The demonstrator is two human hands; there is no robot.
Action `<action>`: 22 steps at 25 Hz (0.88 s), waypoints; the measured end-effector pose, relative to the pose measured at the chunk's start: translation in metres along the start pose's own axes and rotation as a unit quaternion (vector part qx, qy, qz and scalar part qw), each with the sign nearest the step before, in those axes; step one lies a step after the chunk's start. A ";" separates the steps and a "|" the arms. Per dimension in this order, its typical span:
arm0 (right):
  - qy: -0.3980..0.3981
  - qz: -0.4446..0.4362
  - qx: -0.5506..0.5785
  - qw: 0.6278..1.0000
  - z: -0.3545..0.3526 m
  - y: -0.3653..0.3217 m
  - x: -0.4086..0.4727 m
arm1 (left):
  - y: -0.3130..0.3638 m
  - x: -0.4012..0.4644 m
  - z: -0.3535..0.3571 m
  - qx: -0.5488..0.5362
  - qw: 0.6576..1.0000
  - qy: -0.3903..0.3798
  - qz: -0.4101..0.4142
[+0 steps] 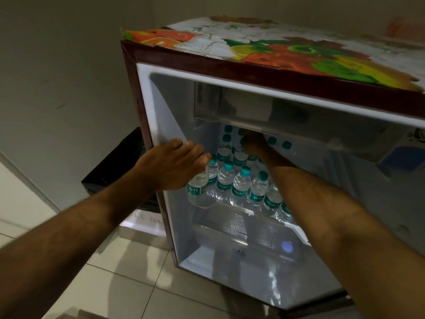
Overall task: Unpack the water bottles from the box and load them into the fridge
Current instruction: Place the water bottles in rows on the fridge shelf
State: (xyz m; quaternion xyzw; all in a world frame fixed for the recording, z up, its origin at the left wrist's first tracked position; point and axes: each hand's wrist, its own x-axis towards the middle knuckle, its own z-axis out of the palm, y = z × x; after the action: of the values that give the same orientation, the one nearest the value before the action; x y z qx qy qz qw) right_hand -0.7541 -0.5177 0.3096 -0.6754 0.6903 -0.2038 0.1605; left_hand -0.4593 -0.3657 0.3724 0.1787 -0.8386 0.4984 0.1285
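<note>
Reaching into the open fridge [161, 107], both bare arms enter from the 6 o'clock side of the view. The left hand [174, 164] sits at about 9 o'clock from the picture's middle, at the left front edge of the cabinet, its fingers [195, 150] curled over the top of the leftmost front bottle [196, 188]; the cap of that bottle is hidden under the palm, so the hand looks closed on it. The right hand [251, 143] is deeper in, just at 12 o'clock of the bottle rows, under the clear freezer tray [253, 111]. Its fingers are lost in shadow among the rear caps, and I cannot tell whether it is wide, narrow or holding anything.

Water bottles [241, 187] with teal caps and teal labels stand upright in close rows on the lit glass shelf [241, 209], touching one another; the front row runs from 9 o'clock toward 3 o'clock behind the right forearm, with more rows behind it. Below the shelf lies a clear crisper cover [241, 229]. A fruit-printed sheet [276, 49] covers the fridge top. At 9 o'clock of the fridge stands a black bin [119, 162] on the tiled floor [138, 284].
</note>
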 end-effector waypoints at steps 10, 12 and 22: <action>-0.002 0.028 0.024 0.999 0.008 -0.002 -0.001 | 0.004 -0.002 0.004 -0.001 0.999 0.031 -0.015; 0.030 0.048 0.072 0.996 0.000 -0.010 -0.019 | 0.006 -0.003 0.005 -0.001 0.999 0.029 -0.020; -0.151 -0.183 0.347 0.907 -0.003 -0.083 -0.179 | 0.010 -0.004 0.005 -0.023 0.999 0.034 -0.032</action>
State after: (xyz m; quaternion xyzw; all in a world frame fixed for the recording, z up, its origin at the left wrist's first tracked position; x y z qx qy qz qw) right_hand -0.6768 -0.3393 0.3436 -0.7142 0.4074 -0.3519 0.4473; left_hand -0.4605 -0.3648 0.3610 0.1858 -0.8388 0.4803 0.1769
